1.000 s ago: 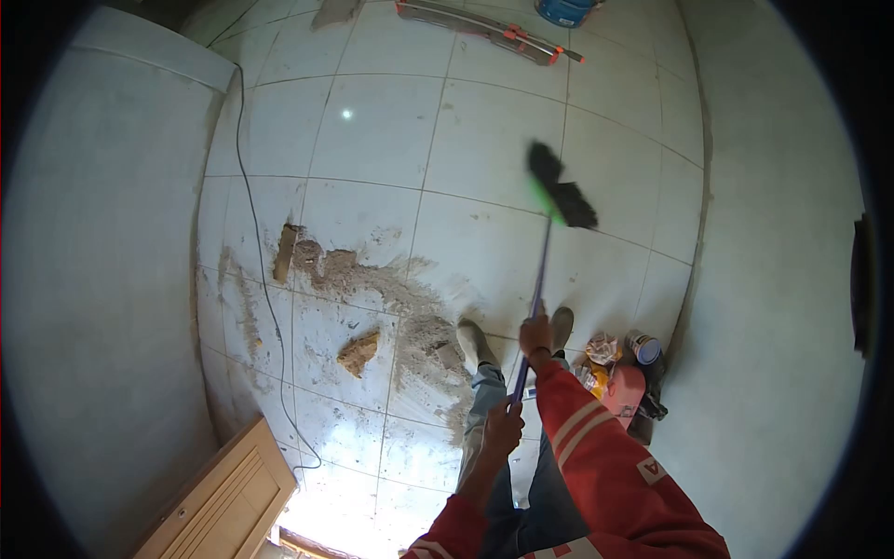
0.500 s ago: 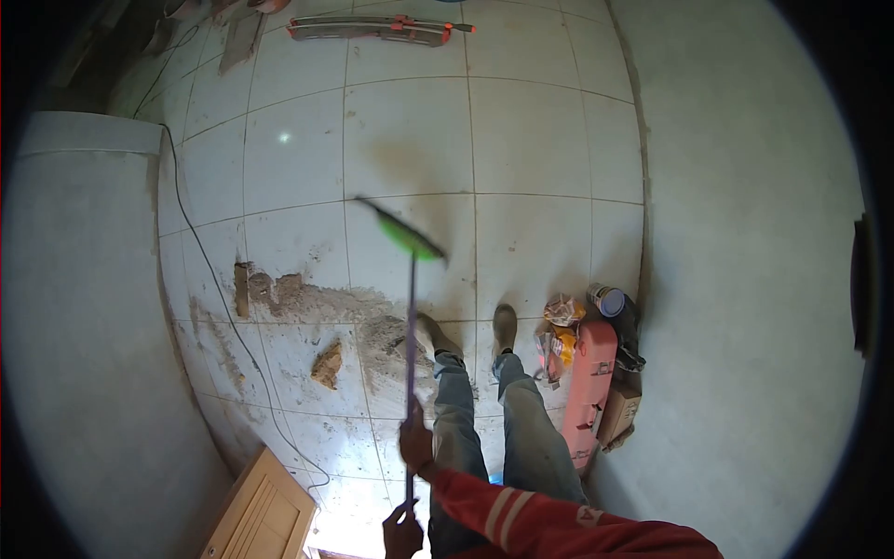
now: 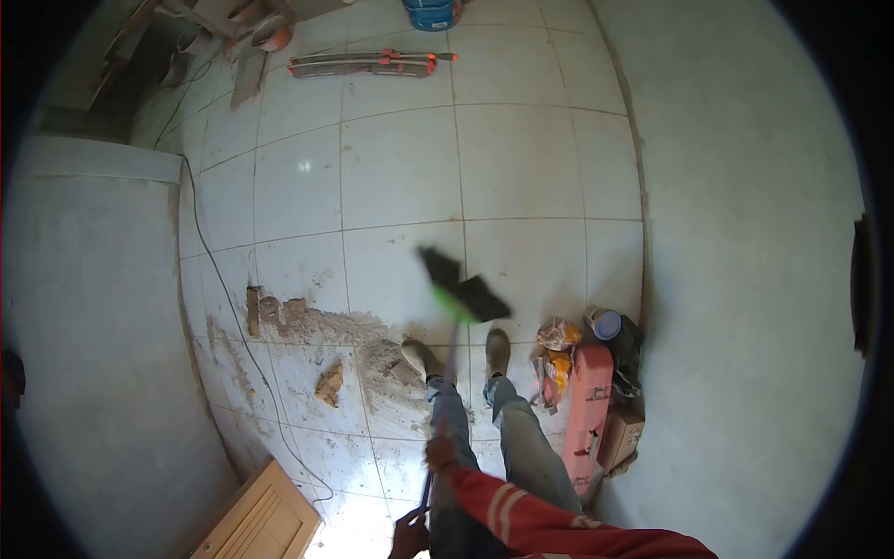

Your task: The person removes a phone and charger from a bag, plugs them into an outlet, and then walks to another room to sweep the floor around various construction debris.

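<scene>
A broom (image 3: 483, 300) with dark bristles, a green head and a thin purple handle is held up in front of my feet, blurred by motion. Its bristles face upward and look split into two tufts. My right hand (image 3: 440, 452) wraps around the middle of the handle, in front of my right leg's side of the view. Lower down, my left hand (image 3: 410, 535) grips the handle near its end, partly cut off by the bottom edge. Grey dirt (image 3: 331, 323) lies in a strip on the tiles left of my shoes, with a broken brown chunk (image 3: 329, 385) beside it.
A red case (image 3: 589, 410), plastic bags (image 3: 557, 359), a tin (image 3: 605, 323) and a cardboard box (image 3: 619, 440) line the right wall. A black cable (image 3: 235, 312) runs along the left. Farther off are a tile cutter (image 3: 372, 63) and blue bucket (image 3: 432, 13). A wooden door (image 3: 265, 517) stands lower left.
The broom head has swung right and closer to my feet, turning its bristles up. Both hands stay on the handle, my right hand shifting right. The view has tilted slightly upward.
</scene>
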### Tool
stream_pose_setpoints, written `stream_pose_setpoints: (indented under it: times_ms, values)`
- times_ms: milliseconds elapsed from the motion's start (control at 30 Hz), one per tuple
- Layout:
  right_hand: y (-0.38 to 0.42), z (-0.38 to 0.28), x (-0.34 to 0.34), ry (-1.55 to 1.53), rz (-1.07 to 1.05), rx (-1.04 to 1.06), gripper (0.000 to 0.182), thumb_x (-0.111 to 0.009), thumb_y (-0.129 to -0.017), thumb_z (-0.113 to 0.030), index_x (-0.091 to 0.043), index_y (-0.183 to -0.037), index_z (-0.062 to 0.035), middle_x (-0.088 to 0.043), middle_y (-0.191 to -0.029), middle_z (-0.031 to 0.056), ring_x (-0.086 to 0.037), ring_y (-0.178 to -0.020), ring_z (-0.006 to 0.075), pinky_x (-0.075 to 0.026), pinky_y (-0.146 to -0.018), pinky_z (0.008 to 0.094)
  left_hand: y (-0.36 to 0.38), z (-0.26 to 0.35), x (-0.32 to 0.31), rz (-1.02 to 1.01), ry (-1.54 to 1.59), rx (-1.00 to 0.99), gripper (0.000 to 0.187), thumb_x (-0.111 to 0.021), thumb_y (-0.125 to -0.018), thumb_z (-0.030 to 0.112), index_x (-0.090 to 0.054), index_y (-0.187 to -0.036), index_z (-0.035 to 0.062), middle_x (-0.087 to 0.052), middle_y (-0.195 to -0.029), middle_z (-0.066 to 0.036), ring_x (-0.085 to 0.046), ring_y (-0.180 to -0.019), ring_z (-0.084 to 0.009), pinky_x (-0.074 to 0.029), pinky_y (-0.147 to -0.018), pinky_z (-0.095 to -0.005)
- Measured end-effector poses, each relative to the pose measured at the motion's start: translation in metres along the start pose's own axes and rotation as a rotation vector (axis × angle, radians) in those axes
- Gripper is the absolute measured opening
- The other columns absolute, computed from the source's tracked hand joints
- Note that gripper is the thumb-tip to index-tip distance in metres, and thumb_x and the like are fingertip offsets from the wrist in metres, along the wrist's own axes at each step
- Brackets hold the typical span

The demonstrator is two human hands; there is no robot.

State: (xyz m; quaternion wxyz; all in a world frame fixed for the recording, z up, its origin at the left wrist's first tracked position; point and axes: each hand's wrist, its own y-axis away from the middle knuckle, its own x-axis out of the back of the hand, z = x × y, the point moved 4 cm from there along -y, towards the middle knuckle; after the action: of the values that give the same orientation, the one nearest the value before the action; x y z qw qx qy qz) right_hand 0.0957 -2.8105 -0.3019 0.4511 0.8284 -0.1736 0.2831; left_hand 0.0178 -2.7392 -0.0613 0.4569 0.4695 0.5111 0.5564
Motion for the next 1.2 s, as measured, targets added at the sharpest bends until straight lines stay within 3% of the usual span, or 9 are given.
stream_pose_setpoints:
  times_ms: [133,200,333,567,700,733,800,933,1200]
  values:
    - [0.035,-0.103,0.032,-0.831,-0.087,-0.304,0.044,-0.064,-0.088,-0.026,-0.055,-0.129,-0.0114,-0.071,-0.082,0.0143,-0.069,-0.07,0.0358,-0.055,-0.069,0.0559,0.069,-0.017,0.046,0.217,-0.264,-0.182,0.044,-0.05,-0.094,-0.001,-0.052,-0.137,0.0045,-0.043,-0.053,0.005,-0.04,-0.039,-0.0059,-0.03,-0.035,-0.0229]
    - [0.049,-0.082,0.077,-1.208,0.192,-0.505,0.078,-0.056,-0.094,-0.019,-0.009,-0.156,-0.014,-0.069,-0.083,0.0281,-0.066,-0.065,0.0464,-0.054,-0.06,0.055,0.064,-0.011,0.032,0.163,-0.256,-0.196,0.037,-0.05,-0.1,0.008,-0.054,-0.136,0.0054,-0.045,-0.053,0.003,-0.042,-0.04,-0.0073,-0.032,-0.037,-0.024]
    - [0.035,0.071,0.15,-1.113,0.551,-0.613,0.062,-0.053,-0.096,-0.024,-0.03,-0.151,-0.0039,-0.064,-0.112,0.0307,-0.063,-0.096,0.0502,-0.05,-0.082,0.0564,-0.001,0.048,-0.07,-0.064,0.14,-0.109,0.03,-0.055,-0.097,0.01,-0.062,-0.126,0.004,-0.054,-0.064,0.0,-0.048,-0.05,-0.0087,-0.04,-0.046,-0.0281]
    - [-0.046,0.355,0.138,-0.646,0.701,-0.825,0.055,-0.051,-0.094,-0.017,-0.039,-0.144,0.0015,-0.064,-0.113,0.031,-0.064,-0.098,0.0464,-0.05,-0.086,0.0524,-0.168,0.17,-0.229,0.033,-0.362,-0.974,0.028,-0.056,-0.1,0.028,-0.063,-0.108,0.0021,-0.057,-0.067,-0.006,-0.054,-0.057,-0.015,-0.043,-0.052,-0.0347]
    - [-0.027,0.236,0.097,-0.468,0.699,-0.757,0.063,-0.057,-0.089,-0.019,-0.038,-0.142,0.0087,-0.068,-0.091,0.0256,-0.068,-0.076,0.0406,-0.055,-0.07,0.0449,-0.148,0.086,-0.146,-0.094,-0.236,-0.454,0.028,-0.056,-0.099,0.027,-0.063,-0.109,0.0016,-0.06,-0.072,-0.014,-0.059,-0.062,-0.0246,-0.047,-0.058,-0.0394]
    - [-0.021,0.189,0.075,-0.508,0.62,-0.732,0.065,-0.057,-0.09,-0.019,-0.032,-0.145,0.005,-0.067,-0.085,0.0237,-0.067,-0.072,0.0397,-0.055,-0.067,0.0451,-0.144,0.042,-0.108,0.137,-0.471,-1.02,0.024,-0.056,-0.1,0.026,-0.065,-0.111,0.0068,-0.055,-0.065,-0.002,-0.053,-0.053,-0.0117,-0.041,-0.047,-0.0293]
    - [0.008,0.073,0.035,-0.761,0.395,-0.671,0.07,-0.057,-0.091,-0.017,-0.022,-0.15,-0.0024,-0.064,-0.073,0.0198,-0.066,-0.064,0.0379,-0.054,-0.061,0.0456,-0.084,-0.033,-0.027,-0.044,-0.25,-0.034,0.026,-0.055,-0.094,0.011,-0.063,-0.117,0.0054,-0.066,-0.088,-0.015,-0.065,-0.068,-0.0298,-0.05,-0.059,-0.0424]
    - [0.066,-0.089,0.002,-1.129,0.103,-0.601,0.081,-0.058,-0.093,-0.014,-0.01,-0.157,-0.0142,-0.059,-0.056,0.0148,-0.064,-0.053,0.0355,-0.051,-0.052,0.0471,0.029,-0.077,0.058,0.101,-0.128,-0.004,0.029,-0.047,-0.106,0.023,-0.067,-0.116,0.0052,-0.042,-0.049,0.005,-0.038,-0.037,-0.0055,-0.029,-0.035,-0.0259]
    - [-0.045,-0.01,0.142,-0.912,0.608,-0.465,0.069,-0.054,-0.088,-0.009,-0.028,-0.152,-0.009,-0.066,-0.086,0.0305,-0.065,-0.075,0.0471,-0.05,-0.068,0.0556,-0.069,0.049,0.022,-0.103,0.14,-0.243,0.028,-0.049,-0.106,0.025,-0.059,-0.126,0.0083,-0.038,-0.053,0.007,-0.035,-0.039,-0.0045,-0.028,-0.036,-0.0244]
